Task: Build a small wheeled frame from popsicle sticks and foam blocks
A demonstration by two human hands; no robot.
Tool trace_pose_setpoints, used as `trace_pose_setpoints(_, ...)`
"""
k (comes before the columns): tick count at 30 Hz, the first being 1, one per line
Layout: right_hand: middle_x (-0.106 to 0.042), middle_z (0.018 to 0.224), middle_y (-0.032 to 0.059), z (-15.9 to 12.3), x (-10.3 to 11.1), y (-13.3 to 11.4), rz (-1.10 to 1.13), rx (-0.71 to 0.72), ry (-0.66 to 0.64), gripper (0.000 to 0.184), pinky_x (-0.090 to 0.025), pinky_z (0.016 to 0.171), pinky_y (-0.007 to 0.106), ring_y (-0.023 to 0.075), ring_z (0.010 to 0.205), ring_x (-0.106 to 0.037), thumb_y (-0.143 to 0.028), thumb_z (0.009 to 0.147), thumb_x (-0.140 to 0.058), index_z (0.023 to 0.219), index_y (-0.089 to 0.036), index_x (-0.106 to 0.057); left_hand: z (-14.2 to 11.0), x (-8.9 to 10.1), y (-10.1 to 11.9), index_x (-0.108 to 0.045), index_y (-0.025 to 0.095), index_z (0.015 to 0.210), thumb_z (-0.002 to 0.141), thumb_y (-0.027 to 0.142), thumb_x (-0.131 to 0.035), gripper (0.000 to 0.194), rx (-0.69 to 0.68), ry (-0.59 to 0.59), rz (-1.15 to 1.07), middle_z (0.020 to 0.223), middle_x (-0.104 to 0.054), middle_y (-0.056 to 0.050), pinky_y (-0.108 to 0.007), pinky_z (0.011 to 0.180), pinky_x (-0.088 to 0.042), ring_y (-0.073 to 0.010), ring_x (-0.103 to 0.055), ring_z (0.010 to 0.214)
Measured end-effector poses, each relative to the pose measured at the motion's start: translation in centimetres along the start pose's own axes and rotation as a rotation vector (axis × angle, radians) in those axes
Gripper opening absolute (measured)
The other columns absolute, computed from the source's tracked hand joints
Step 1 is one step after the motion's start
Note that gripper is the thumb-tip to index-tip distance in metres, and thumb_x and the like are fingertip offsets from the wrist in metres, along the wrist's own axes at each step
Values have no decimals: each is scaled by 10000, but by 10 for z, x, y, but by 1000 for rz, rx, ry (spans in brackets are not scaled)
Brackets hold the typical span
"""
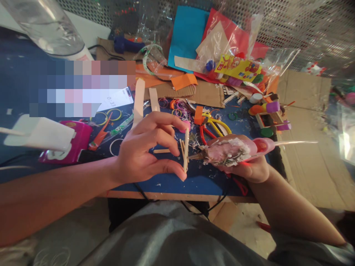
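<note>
Between the thumb and fingertips of my left hand (152,147) is a small frame of thin wooden sticks (186,149), held upright above the blue tabletop. My right hand (249,170) is wrapped round a pink hot glue gun (227,151), its body crusted with greyish glue and scraps. A clear glue stick (295,142) pokes out of the gun's back end. The gun's nozzle (195,156) points left and is at the stick frame; whether it touches cannot be made out. Behind the hands lie pliers with red and yellow handles (219,123).
A small stick model with coloured clay (270,112) stands at the right by cardboard (310,147). Blue paper (188,35) and a yellow-labelled bag (240,68) lie behind. At left are a white charger plug (41,136) in a magenta socket block (83,138), a phone (118,99) and a bottle (50,29).
</note>
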State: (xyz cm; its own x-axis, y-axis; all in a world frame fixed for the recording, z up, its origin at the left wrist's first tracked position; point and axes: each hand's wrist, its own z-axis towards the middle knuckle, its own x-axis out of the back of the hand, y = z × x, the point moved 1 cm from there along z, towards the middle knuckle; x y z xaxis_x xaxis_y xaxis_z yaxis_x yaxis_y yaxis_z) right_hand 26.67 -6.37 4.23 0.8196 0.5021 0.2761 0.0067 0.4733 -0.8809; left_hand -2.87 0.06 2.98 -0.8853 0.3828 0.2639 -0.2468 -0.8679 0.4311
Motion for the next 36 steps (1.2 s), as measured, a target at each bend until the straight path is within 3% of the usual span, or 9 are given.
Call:
trace_pose_setpoints(5, -942, 1207, 116, 5, -1, -8, -23, 38, -15, 311, -755, 1037, 428, 328, 1090, -918, -406, 1092, -793, 1355, -305, -926, 0, -2, -3, -789, 218, 1060, 866, 556, -1074, 483, 6, 29, -12, 1337, -816, -146, -283, 718, -722, -149, -795, 823)
trace_pose_setpoints(10, -937, 1140, 118, 3, 2, -6, -65, 67, -48, 323, -750, 955, 374, 297, 1027, -918, -464, 1113, -762, 1336, -287, -914, 0, -4, 0, -781, 219, 1051, 884, 526, -1066, 451, 28, 59, -2, 1338, -813, -133, -294, 792, -730, -148, -807, 843)
trace_pose_setpoints(14, -928, 1059, 117, -1, 5, -1, -125, 119, -56, 326, -736, 938, 351, 273, 972, -905, -500, 1124, -737, 1257, -262, -917, 0, -3, -1, -776, 208, 1063, 884, 533, -1068, 472, 5, 26, 4, 1334, -809, -145, -295, 759, -735, -154, -803, 846)
trace_pose_setpoints(18, -918, 1106, 138, -7, 8, 3, -170, 86, 14, 388, -742, 891, 337, 271, 973, -898, -561, 1086, -796, 1247, -226, -909, 1, -2, -3, -774, 227, 1057, 892, 542, -1062, 457, 4, 25, 17, 1337, -812, -130, -281, 727, -729, -139, -791, 819)
trace_pose_setpoints(21, -923, 1133, 143, -6, 6, 2, -146, 60, 8, 345, -752, 926, 350, 286, 1010, -907, -523, 1068, -830, 1211, -221, -917, 2, -2, -2, -787, 219, 1059, 858, 544, -1084, 484, -9, 26, 0, 1330, -818, -140, -276, 724, -726, -152, -805, 843)
trace_pose_setpoints(25, -926, 1035, 102, 2, 0, -2, -40, 57, 8, 242, -753, 868, 332, 267, 912, -905, -442, 1081, -813, 1203, -268, -928, 0, -2, -2, -790, 219, 1076, 868, 528, -1079, 472, -3, 27, -4, 1363, -812, -145, -296, 757, -735, -170, -825, 900)
trace_pose_setpoints(29, -941, 1107, 113, 4, -1, -2, -44, 39, 25, 262, -760, 961, 384, 305, 1004, -920, -413, 1059, -833, 1260, -283, -942, -3, -1, -1, -788, 223, 1092, 896, 515, -1062, 445, -6, 9, 17, 1378, -803, -153, -302, 731, -732, -181, -824, 919)
trace_pose_setpoints(36, -837, 755, 33, 7, -3, 0, 74, 9, -3, 242, -735, 993, 343, 237, 779, -848, -317, 1033, -855, 1253, -260, -937, -4, 0, -1, -803, 267, 1101, 868, 564, -1066, 460, 28, 2, -3, 1397, -806, -126, -347, 758, -739, -186, -813, 903)
